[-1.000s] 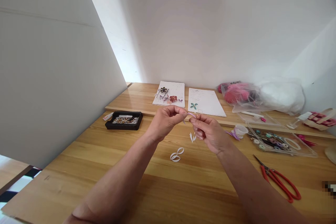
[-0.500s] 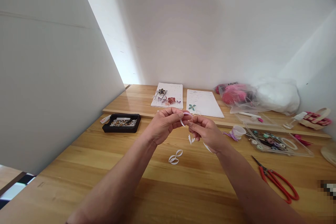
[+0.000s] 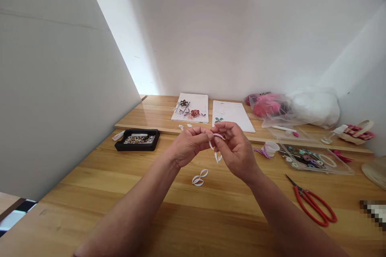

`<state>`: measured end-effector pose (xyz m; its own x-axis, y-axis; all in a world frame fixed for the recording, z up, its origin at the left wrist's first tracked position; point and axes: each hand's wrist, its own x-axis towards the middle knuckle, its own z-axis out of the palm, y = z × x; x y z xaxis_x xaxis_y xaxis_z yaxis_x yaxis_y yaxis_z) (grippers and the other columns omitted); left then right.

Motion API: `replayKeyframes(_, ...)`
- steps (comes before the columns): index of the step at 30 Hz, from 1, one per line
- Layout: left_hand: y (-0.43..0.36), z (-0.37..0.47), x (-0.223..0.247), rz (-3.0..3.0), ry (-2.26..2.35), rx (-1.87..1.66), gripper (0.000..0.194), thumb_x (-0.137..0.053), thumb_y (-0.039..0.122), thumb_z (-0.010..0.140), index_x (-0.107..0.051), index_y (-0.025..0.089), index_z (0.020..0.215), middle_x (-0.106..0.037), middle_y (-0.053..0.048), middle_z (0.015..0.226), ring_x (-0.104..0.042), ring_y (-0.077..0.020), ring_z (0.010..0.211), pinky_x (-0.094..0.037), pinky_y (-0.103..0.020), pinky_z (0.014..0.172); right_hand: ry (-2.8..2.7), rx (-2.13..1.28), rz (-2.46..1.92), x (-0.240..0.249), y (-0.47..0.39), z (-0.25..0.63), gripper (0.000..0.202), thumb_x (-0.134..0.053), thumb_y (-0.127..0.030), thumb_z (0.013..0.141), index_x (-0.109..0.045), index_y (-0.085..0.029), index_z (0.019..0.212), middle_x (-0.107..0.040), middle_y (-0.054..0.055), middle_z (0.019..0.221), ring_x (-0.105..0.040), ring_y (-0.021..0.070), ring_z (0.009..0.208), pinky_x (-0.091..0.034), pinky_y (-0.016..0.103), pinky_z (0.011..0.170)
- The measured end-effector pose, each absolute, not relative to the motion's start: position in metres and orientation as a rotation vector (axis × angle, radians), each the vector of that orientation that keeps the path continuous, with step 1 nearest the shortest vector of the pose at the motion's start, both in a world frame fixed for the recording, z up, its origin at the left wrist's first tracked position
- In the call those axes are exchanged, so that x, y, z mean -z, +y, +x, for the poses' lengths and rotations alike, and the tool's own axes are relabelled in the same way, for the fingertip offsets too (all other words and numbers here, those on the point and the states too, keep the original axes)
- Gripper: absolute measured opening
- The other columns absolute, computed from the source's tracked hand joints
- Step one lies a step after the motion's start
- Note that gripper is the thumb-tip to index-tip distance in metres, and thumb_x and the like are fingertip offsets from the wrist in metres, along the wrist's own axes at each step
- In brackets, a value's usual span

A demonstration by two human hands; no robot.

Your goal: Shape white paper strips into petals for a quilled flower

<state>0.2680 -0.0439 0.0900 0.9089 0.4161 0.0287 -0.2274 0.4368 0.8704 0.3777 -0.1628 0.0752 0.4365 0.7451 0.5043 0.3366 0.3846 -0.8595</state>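
Above the middle of the wooden table, my left hand pinches a narrow white paper strip between thumb and fingertips. My right hand holds the same strip on its other side, thumb pressed against the fingers. The strip curves between both hands, and part of it is hidden by the fingers. Just below them, small cut white pieces lie on the table. Nearer to me rests a group of white strip loops, bent into petal-like shapes.
Red-handled scissors lie at the right. Behind them sit a clear tray of beads and a small white cup. A black tray of beads stands at the left. Paper sheets with flower ornaments lie on the back ledge.
My right hand has turned and moved up closer to my left hand, its fingers now around the strip. The whole view has shifted slightly.
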Motion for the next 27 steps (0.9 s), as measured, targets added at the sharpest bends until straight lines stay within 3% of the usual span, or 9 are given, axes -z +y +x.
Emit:
replayKeyframes(7,-0.0475,0.2733,-0.0866,1.006,0.236,-0.474,0.02,-0.087,0.025,0.067,-0.071,0.013,0.071,-0.073,-0.004,0.083,-0.064,-0.0131,0.079,-0.05,-0.031,0.085,-1.019,-0.432,-1.25,-0.0746,-0.1596,0.3757,0.017,-0.068,-0.034,0.089,-0.058,-0.021,0.091,-0.064,0.0,0.075,-0.054,0.0127,0.065,-0.041,0.026,0.059)
replayKeyframes(11,-0.05,0.2749,-0.0855,1.11,0.29,-0.581,0.02,-0.086,0.027,0.067,-0.071,0.014,0.07,-0.073,-0.004,0.083,-0.061,-0.0123,0.076,-0.046,-0.029,0.08,-0.952,-0.474,-1.284,-0.0762,-0.1605,0.3728,0.018,-0.069,-0.035,0.086,-0.058,-0.021,0.09,-0.049,-0.007,0.058,-0.039,0.0099,0.052,-0.029,0.025,0.05)
replayKeyframes(19,-0.0476,0.2738,-0.0844,1.278,0.348,-0.594,0.024,-0.086,0.035,0.067,-0.074,0.014,0.072,-0.066,-0.001,0.067,-0.048,-0.0077,0.059,-0.034,-0.024,0.057,-0.842,-0.403,-1.333,-0.0709,-0.159,0.3801,0.021,-0.07,-0.039,0.085,-0.064,-0.02,0.08,-0.048,-0.006,0.052,-0.031,0.0076,0.045,-0.024,0.024,0.043)
replayKeyframes(27,-0.0442,0.2716,-0.0846,1.13,0.283,-0.519,0.033,-0.086,0.041,0.069,-0.073,0.012,0.079,-0.068,-0.002,0.073,-0.061,-0.0095,0.068,-0.047,-0.022,0.064,-0.755,-0.442,-1.229,-0.0709,-0.1575,0.3796,0.023,-0.077,-0.039,0.079,-0.067,-0.018,0.078,-0.051,-0.006,0.054,-0.033,0.0061,0.046,-0.025,0.022,0.043)
